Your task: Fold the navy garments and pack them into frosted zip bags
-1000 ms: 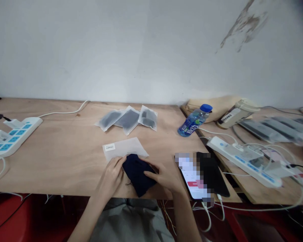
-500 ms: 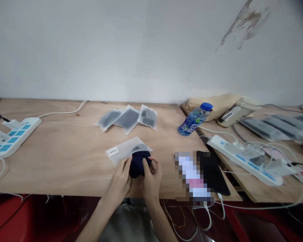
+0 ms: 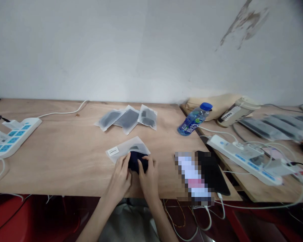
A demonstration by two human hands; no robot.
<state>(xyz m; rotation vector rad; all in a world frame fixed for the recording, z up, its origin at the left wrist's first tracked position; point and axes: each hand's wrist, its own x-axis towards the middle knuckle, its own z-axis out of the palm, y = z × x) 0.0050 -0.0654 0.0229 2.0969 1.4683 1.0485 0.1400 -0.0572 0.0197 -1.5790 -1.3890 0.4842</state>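
Observation:
A dark navy cloth item [image 3: 134,162] lies partly inside the mouth of a frosted plastic bag [image 3: 123,148], which has a white label at its left end. My left hand [image 3: 120,176] is closed on the left side of the cloth, at the bag's edge. On the right side, my right hand [image 3: 148,174] grips the cloth between thumb and fingers. Something dark shows through the bag beyond its opening. Several filled frosted bags [image 3: 128,119] lie overlapping farther back on the table.
A tilted blue-capped bottle [image 3: 193,120], a black device [image 3: 213,173] and a blurred-out phone-like object [image 3: 194,178] are at right. Power strips [image 3: 244,161] with cables lie on both sides. A coffee cup [image 3: 236,112] leans by a beige pouch [image 3: 214,101].
The cloth sits deeper in the bag and less of it shows. My right hand has shifted slightly left; the back bags have not moved.

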